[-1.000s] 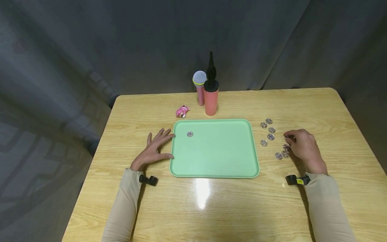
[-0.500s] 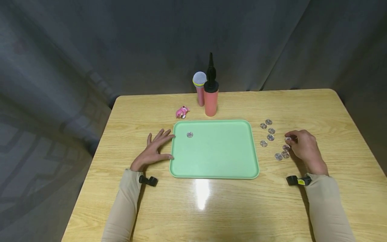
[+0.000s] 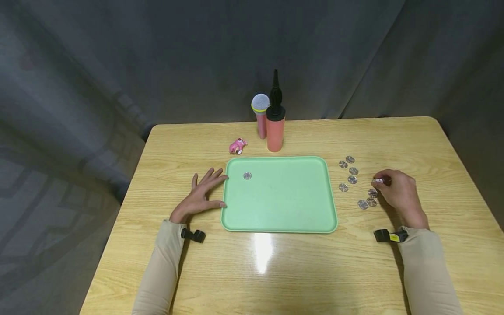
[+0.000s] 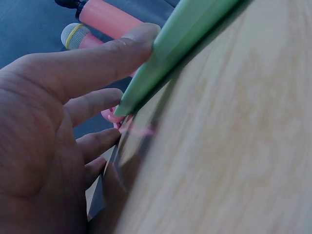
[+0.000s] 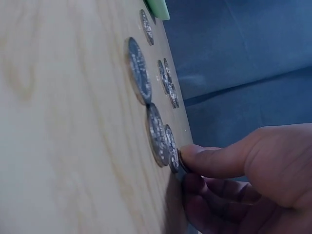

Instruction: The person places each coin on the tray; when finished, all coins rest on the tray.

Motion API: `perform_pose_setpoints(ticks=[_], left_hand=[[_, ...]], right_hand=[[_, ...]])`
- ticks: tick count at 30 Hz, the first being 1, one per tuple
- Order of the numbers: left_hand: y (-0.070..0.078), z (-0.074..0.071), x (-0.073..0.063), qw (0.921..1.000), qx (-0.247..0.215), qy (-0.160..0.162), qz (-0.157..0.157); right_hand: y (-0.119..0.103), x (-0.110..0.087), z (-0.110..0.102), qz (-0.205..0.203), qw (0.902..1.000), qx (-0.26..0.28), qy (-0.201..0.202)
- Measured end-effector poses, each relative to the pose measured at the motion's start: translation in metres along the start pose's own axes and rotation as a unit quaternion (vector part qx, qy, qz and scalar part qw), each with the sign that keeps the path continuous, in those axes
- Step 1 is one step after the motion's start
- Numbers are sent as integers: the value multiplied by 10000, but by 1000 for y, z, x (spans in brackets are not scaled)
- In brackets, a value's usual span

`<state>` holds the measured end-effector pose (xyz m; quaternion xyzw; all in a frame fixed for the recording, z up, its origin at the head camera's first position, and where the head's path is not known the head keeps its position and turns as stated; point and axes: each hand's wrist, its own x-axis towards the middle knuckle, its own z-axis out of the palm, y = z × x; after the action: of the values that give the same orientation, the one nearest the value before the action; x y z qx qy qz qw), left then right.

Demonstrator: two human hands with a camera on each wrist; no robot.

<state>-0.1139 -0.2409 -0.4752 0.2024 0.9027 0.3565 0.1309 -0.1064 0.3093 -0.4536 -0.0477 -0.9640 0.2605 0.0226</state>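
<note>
A light green tray [image 3: 280, 197] lies mid-table with one silver coin [image 3: 247, 175] near its upper left corner. My left hand [image 3: 200, 199] is spread beside the tray's left edge, its thumb and index finger touching the rim; in the left wrist view the thumb [image 4: 139, 41] presses on the tray wall [image 4: 165, 48]. To the right, my right hand [image 3: 399, 192] pinches a silver coin [image 3: 378, 180] between thumb and fingers, just above the table. Several more coins [image 3: 352, 180] lie flat to its left, and a close group of coins [image 5: 158, 134] sits beneath the hand.
Behind the tray stand a pink toy microphone [image 3: 260, 111] and a coral cylinder with a black pointed top [image 3: 275, 131], apparently a hand pump. A small pink figurine [image 3: 238, 146] lies left of them. Dark curtains [image 3: 315, 57] hang beyond the wooden table [image 3: 283, 271].
The coin in my right hand has turned so that its face shows more, and that hand has shifted slightly right. My left hand stays still at the tray.
</note>
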Motion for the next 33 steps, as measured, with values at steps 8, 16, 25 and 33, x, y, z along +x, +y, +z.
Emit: perform_pose_setpoints(ticks=[8,16,25,33], left_hand=[[-1,1,-1,10000,7,-11,7],[-1,1,0,10000,57,-23,-17],[1,0,0,10000,47,-35,-71],[1,0,0,9999,107,-28,-49]], right_hand=[[7,0,-5,32,9998,167,68],[9,0,-11,29,9969,783,10],[-2,4,-14,232,9861,1632,-191],[-20,9,-13,178,9738,2230,-400]])
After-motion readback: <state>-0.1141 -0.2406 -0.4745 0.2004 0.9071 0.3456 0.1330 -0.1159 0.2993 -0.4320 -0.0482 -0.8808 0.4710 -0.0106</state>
